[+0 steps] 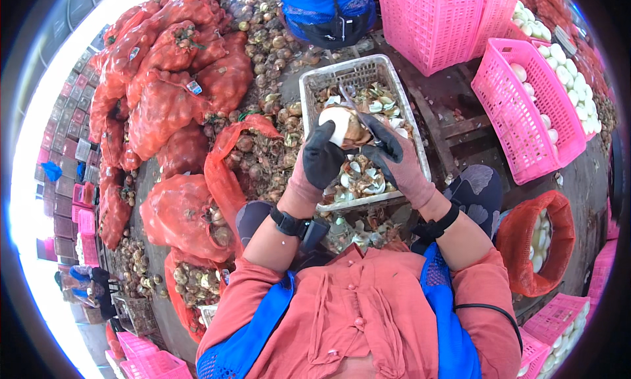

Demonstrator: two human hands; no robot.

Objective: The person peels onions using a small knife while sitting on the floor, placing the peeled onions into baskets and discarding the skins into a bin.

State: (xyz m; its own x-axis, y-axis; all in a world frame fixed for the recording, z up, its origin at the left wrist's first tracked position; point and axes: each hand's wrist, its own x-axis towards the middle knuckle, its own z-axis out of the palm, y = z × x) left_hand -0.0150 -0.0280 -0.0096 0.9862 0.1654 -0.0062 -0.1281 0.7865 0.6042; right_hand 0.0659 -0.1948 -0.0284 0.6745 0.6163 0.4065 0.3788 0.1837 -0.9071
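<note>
My left hand [321,157], in a black and pink glove, grips a partly peeled onion [337,124]. The onion's left side is bare and white, while brown skin still covers its right side. In my right hand [394,154], gloved the same way, is a knife [348,98] whose thin blade points up and to the left beside the onion. Its handle is hidden by my fingers. Both hands are over a white plastic crate [361,201] holding onion skins [382,106] and trimmings.
Red mesh sacks [167,106] of onions are piled at the left, next to loose unpeeled onions [269,54]. A pink crate [526,116] with white onions stands at the right. Nearer me is an open red mesh sack [506,247] of peeled onions. Someone in blue [328,14] is at the far side.
</note>
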